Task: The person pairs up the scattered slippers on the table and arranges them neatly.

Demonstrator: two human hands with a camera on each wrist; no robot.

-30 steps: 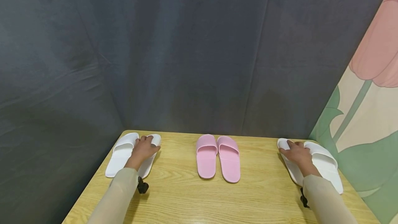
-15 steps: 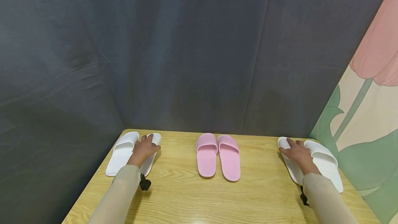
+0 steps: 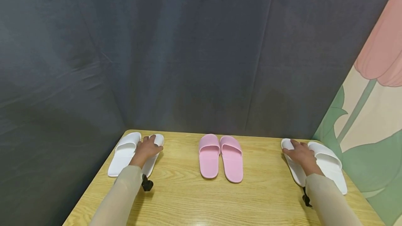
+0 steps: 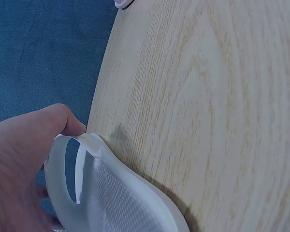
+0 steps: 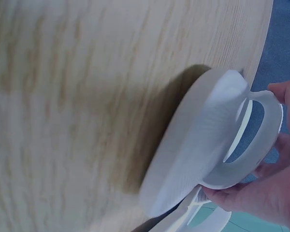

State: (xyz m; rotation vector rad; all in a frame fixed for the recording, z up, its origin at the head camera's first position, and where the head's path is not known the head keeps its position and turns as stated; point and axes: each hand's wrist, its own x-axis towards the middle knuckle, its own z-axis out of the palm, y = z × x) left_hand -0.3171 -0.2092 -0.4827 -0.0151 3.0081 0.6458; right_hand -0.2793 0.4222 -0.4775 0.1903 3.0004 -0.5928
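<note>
On the table's left side lies a pair of white slippers. My left hand (image 3: 146, 149) grips the right one of that pair (image 3: 158, 139) across its strap, thumb on one side and fingers on the other. In the left wrist view the strap of this white slipper (image 4: 130, 193) is bent under the thumb. At the far right, my right hand (image 3: 300, 154) holds the left slipper (image 3: 295, 170) of another white pair by its strap. The right wrist view shows this white slipper (image 5: 198, 140) with its sole tilted off the wood, fingers and thumb around the strap.
The left pair's other white slipper (image 3: 122, 156) and the right pair's other white slipper (image 3: 329, 170) lie beside the hands. Two pink slippers (image 3: 208, 159) lie mid-table. Dark cloth (image 3: 194, 62) hangs behind the wooden table (image 3: 188, 201); a tulip-patterned panel (image 3: 370, 125) stands right.
My left wrist has shifted slightly forward and to the right. My right hand and all the slippers stay almost where they were.
</note>
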